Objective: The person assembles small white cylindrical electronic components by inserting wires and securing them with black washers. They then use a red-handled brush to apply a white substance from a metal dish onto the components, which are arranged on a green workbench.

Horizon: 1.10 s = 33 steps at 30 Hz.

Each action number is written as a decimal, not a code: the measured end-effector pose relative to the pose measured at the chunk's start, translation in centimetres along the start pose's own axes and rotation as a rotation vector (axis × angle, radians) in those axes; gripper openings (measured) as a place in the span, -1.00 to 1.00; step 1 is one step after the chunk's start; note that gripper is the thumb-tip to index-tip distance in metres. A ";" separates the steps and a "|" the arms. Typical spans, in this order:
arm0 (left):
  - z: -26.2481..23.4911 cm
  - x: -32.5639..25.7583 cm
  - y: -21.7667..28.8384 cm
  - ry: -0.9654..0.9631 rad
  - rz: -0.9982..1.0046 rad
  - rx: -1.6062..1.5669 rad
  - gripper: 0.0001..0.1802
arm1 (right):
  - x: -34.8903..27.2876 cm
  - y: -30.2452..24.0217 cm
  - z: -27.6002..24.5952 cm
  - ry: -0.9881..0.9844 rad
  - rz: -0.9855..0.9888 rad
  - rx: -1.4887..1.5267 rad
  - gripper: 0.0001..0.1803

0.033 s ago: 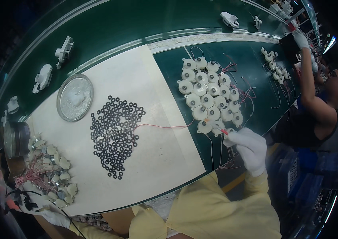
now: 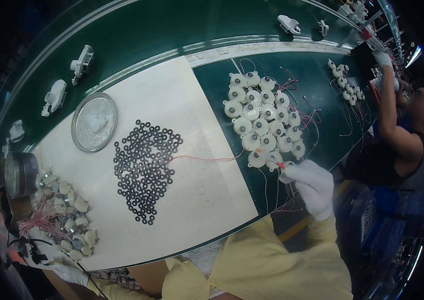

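Note:
In a white glove, my right hand (image 2: 314,189) pinches a slim red-handled tool (image 2: 281,165) at the near edge of a cluster of cream round motors (image 2: 259,127). The tool points left over the nearest motors; its exact kind is too small to tell. Each motor has a dark ring or shaft at its centre, and thin red and white wires trail from the cluster. My left hand (image 2: 69,274), also gloved, is low at the left table edge beside a heap of more motors (image 2: 67,215). Its fingers are not clear.
Many small black rings (image 2: 147,170) lie on the white board (image 2: 207,200). A round metal dish (image 2: 94,122) with white paste stands behind them. White plastic housings (image 2: 54,97) sit on the green conveyor (image 2: 137,40). A co-worker (image 2: 402,135) reaches up at the right.
The co-worker's raised gloved hand has dropped slightly. My hands and the parts on the table look unchanged.

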<state>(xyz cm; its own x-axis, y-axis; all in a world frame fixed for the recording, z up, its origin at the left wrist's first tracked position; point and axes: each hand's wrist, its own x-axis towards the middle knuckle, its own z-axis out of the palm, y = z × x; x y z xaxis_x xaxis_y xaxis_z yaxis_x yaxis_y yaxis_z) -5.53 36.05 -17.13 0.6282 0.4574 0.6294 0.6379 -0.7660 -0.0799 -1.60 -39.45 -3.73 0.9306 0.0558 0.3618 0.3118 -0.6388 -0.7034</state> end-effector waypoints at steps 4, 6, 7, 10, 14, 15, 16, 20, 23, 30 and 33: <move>-0.2 0.1 0.2 -0.004 0.109 0.252 -0.60 | 0.2 0.1 0.1 -0.014 -0.054 -0.104 -0.58; 0.7 -0.2 -1.2 0.073 0.143 0.242 -0.67 | 0.2 0.2 0.2 -0.016 -0.069 -0.122 -0.55; 1.6 -0.4 -2.1 0.123 0.119 0.143 -0.74 | 0.3 0.2 0.3 -0.014 -0.076 -0.126 -0.55; 2.4 -0.3 -2.7 0.128 0.088 0.118 -0.79 | 0.2 0.3 0.3 0.002 -0.074 -0.124 -0.52; 2.8 -0.2 -3.5 0.134 0.066 -0.004 -0.76 | 0.4 0.3 0.3 -0.001 -0.071 -0.126 -0.48; 2.3 -0.1 -2.6 0.115 0.051 -0.035 -0.73 | 0.5 0.2 0.2 -0.011 -0.067 -0.134 -0.47; 1.4 -0.1 -1.6 0.054 0.021 -0.027 -0.66 | 0.5 0.2 0.1 -0.021 -0.064 -0.143 -0.46; 0.4 -0.2 -0.9 0.034 0.030 -0.100 -0.59 | 0.8 0.4 0.0 -0.033 -0.070 -0.157 -0.45; 0.7 -0.2 -1.6 0.010 -0.019 -0.144 -0.58 | 1.1 0.4 -0.3 -0.052 -0.098 -0.169 -0.45; -1.0 0.0 1.3 -0.017 -0.215 -0.420 -0.55 | 1.4 0.4 -0.6 -0.074 -0.115 -0.224 -0.47; -1.6 0.1 2.0 -0.010 -0.280 -0.479 -0.55 | 1.4 0.4 -0.8 -0.053 -0.131 -0.257 -0.49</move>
<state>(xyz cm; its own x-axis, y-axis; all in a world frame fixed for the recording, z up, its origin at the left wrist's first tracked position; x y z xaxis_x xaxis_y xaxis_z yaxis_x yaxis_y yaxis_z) -4.93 33.86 -15.97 0.4692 0.6756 0.5687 0.5088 -0.7332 0.4512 -0.32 -40.25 -2.94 0.8966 0.1862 0.4017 0.3771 -0.7967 -0.4723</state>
